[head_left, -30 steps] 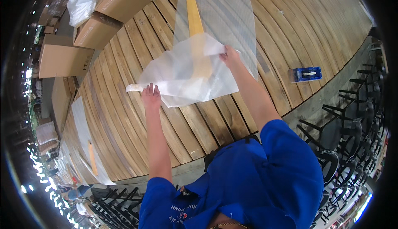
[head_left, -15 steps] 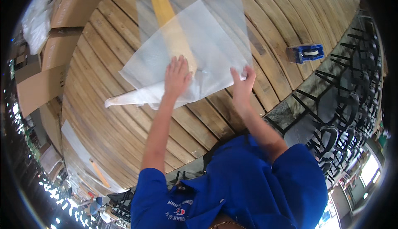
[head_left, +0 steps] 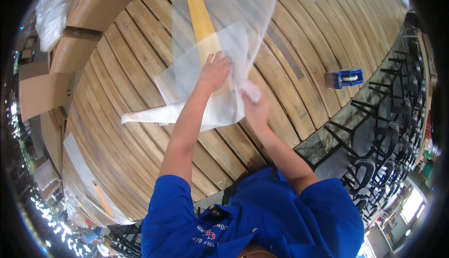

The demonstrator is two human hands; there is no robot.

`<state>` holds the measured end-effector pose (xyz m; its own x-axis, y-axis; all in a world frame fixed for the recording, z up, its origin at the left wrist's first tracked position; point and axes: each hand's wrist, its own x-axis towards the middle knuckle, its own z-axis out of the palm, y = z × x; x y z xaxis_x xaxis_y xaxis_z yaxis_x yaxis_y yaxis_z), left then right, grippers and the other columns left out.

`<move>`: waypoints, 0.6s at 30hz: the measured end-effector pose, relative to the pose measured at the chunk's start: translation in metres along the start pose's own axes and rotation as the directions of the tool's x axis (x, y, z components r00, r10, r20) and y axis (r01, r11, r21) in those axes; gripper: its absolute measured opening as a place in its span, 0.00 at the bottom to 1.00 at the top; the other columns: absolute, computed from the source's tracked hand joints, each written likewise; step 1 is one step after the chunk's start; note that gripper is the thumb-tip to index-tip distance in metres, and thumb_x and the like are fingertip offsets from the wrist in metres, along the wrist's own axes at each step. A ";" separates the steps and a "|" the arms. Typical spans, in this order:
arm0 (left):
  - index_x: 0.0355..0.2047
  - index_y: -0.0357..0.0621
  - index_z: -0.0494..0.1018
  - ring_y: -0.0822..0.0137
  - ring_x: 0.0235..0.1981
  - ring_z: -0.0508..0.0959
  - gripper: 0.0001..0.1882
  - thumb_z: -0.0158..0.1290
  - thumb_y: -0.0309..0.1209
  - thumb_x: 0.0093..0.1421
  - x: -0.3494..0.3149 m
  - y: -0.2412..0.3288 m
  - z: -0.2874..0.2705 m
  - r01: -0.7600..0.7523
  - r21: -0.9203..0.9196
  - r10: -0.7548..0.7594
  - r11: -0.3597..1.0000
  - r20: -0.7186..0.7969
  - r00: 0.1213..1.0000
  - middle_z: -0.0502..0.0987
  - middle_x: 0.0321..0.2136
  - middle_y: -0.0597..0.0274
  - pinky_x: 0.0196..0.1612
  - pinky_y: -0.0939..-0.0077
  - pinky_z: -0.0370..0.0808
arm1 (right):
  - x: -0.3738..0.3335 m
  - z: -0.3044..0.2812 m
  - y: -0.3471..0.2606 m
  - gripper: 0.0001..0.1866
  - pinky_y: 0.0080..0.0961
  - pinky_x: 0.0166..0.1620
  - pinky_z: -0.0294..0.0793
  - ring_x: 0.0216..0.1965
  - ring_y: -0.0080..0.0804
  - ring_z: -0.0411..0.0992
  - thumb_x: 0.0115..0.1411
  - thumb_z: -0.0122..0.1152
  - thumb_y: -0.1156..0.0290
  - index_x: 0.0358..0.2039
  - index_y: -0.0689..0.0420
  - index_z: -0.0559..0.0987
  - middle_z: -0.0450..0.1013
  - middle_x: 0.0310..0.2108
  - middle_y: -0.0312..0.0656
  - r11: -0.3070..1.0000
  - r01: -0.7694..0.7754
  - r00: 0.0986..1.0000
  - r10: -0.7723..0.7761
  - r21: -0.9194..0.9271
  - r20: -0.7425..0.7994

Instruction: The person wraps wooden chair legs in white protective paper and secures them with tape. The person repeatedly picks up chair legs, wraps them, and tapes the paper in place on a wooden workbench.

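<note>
Showing bare slats toward its right edge, a wooden table [head_left: 299,47], on it a translucent sheet [head_left: 234,5], folded over part of a yellow piece [head_left: 199,17], blue tape dispenser [head_left: 344,78] near that edge, left hand [head_left: 215,74] flat on the fold, right hand [head_left: 255,106] curled, gripping bunched sheet.

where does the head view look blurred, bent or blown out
Head view: the right hand looks smeared, probably by motion; fisheye distortion curves the table slats; lights at lower left glare white; the corners go black.
</note>
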<state>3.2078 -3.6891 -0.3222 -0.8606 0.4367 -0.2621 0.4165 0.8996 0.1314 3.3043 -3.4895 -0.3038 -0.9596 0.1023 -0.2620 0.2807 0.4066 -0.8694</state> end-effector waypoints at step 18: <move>0.68 0.35 0.55 0.46 0.71 0.56 0.42 0.56 0.45 0.61 -0.081 0.083 0.043 0.294 -0.659 -0.619 0.692 -0.332 0.712 0.57 0.69 0.45 0.69 0.50 0.54 | -0.076 0.051 0.037 0.21 0.44 0.67 0.61 0.62 0.44 0.67 0.55 0.64 0.59 0.47 0.55 0.82 0.78 0.50 0.42 0.550 0.830 0.393 -0.460 -0.093 0.796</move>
<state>3.3243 -3.6498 -0.3308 -0.9678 -0.2469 0.0500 -0.1578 0.7487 0.6439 3.3884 -3.5290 -0.3372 -0.4923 -0.8697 -0.0367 -0.6442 0.3924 -0.6566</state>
